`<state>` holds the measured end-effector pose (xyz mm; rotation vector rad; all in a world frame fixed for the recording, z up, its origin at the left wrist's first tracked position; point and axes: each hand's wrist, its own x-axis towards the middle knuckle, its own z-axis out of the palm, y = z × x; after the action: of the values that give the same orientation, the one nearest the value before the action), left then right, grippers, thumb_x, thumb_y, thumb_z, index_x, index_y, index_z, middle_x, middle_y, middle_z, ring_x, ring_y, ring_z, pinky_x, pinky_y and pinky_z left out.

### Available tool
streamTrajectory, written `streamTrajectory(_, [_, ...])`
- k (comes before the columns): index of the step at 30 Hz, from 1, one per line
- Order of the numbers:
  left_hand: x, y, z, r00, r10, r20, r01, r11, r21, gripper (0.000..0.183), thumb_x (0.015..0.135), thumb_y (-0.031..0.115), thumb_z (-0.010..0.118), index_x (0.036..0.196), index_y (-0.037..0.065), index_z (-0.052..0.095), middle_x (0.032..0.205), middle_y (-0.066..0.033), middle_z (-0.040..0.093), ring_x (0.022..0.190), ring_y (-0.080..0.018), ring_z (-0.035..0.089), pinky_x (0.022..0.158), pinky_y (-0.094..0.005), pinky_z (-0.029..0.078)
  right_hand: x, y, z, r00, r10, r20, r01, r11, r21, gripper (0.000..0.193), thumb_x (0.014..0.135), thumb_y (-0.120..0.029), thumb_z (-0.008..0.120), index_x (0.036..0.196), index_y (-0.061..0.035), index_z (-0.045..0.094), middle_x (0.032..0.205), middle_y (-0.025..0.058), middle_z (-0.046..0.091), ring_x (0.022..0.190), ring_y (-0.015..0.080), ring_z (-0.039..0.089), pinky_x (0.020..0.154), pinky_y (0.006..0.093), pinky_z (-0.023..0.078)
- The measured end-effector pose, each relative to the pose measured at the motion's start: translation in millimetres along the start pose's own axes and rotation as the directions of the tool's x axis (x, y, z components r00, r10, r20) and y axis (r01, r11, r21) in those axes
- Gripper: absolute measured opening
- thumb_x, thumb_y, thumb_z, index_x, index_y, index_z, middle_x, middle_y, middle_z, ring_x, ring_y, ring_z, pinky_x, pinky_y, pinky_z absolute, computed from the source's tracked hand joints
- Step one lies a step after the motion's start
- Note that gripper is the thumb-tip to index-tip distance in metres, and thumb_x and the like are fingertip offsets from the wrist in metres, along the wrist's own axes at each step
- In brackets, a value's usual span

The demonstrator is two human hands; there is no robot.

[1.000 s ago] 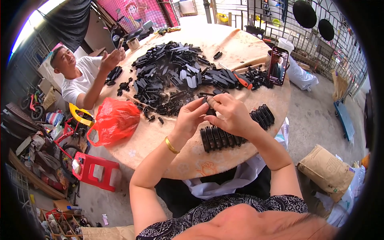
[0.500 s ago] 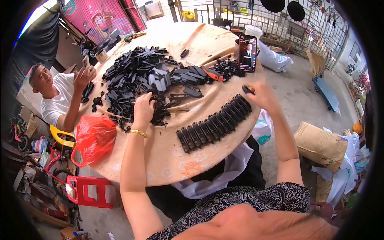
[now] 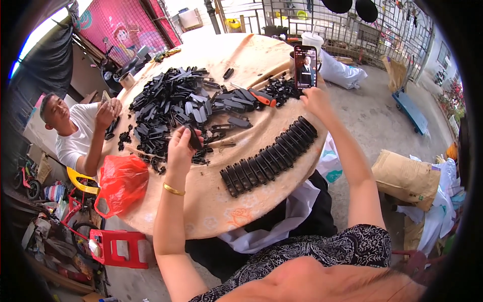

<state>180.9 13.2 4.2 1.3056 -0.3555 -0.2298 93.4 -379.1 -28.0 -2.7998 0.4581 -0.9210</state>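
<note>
My left hand (image 3: 180,151), with a gold bangle at its wrist, is closed around a black plastic clip piece (image 3: 193,137). It hovers at the near edge of a big heap of black plastic parts (image 3: 173,98). At the right side of the table, my right hand (image 3: 318,103) has its fingers bent together beside a small pile of little black parts (image 3: 282,88), just below a propped phone (image 3: 306,65). Whatever its fingertips hold, if anything, is too small to make out. A curved row of assembled black clips (image 3: 269,157) lies side by side in front of me.
An orange-handled screwdriver (image 3: 263,98) rests between the heaps on the cloth-covered round table (image 3: 211,216). A red plastic bag (image 3: 122,183) sits at the left edge, near a seated person (image 3: 80,126) holding a phone. A white lidded cup (image 3: 313,39) stands behind the propped phone.
My right hand has let go of a black clip at the row's far right end and moved up to the small parts. My left hand has picked up a black piece from the heap.
</note>
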Motion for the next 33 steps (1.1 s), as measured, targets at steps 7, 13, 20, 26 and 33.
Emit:
streamTrajectory(7, [-11,-2,6,0.919,-0.221,0.328,0.323,0.898,-0.3,0.028,0.091,0.017,0.042,0.117,0.005,0.045,0.093,-0.0124,0.058,0.077,-0.0219,0.061,0.065,-0.0322,0.053,9,4,12,0.99,0.048,0.129,-0.049,0.999,0.006,0.013,0.069,-0.017,0.061,0.075,-0.007,0.066,0.083,0.0131,0.063,0.078,0.0284,0.061,0.071,0.0381,0.048])
streamTrajectory(13, [-18,0,17,0.863,-0.213,0.458,0.38,0.871,-0.311,0.032,0.094,0.018,0.035,0.122,0.004,0.039,0.096,-0.0131,0.058,0.077,-0.0216,0.062,0.067,-0.0326,0.053,8,-14,-5,0.983,0.016,0.181,-0.027,0.998,0.056,0.013,0.066,-0.015,0.059,0.074,-0.0068,0.066,0.08,0.0137,0.063,0.075,0.0277,0.061,0.07,0.037,0.049])
streamTrajectory(20, [-20,-6,20,0.865,-0.235,0.444,0.374,0.891,-0.257,0.033,0.092,0.02,0.041,0.122,0.006,0.041,0.092,-0.0103,0.058,0.072,-0.0177,0.06,0.064,-0.0302,0.052,10,-12,-6,0.972,0.056,0.227,-0.097,0.98,0.175,0.02,0.068,-0.015,0.065,0.084,-0.0043,0.065,0.081,0.0137,0.064,0.077,0.0266,0.062,0.07,0.0355,0.048])
streamTrajectory(26, [-20,-11,21,0.908,-0.192,0.373,0.281,0.938,-0.201,0.033,0.086,0.021,0.056,0.114,0.005,0.05,0.086,-0.0037,0.055,0.065,-0.0127,0.054,0.058,-0.0261,0.049,11,-12,-5,0.95,0.028,0.312,-0.087,0.981,0.176,0.016,0.07,-0.014,0.064,0.083,-0.0049,0.065,0.079,0.0136,0.064,0.075,0.0255,0.062,0.069,0.035,0.048])
streamTrajectory(33, [-16,-17,15,0.925,-0.237,0.299,0.309,0.925,-0.222,0.029,0.087,0.023,0.053,0.11,0.004,0.052,0.078,-0.0051,0.057,0.058,-0.0113,0.052,0.049,-0.0239,0.043,9,-25,0,0.971,-0.05,0.235,-0.001,0.977,0.214,0.02,0.07,-0.016,0.065,0.086,-0.0051,0.065,0.079,0.0127,0.063,0.075,0.0255,0.062,0.068,0.0352,0.048])
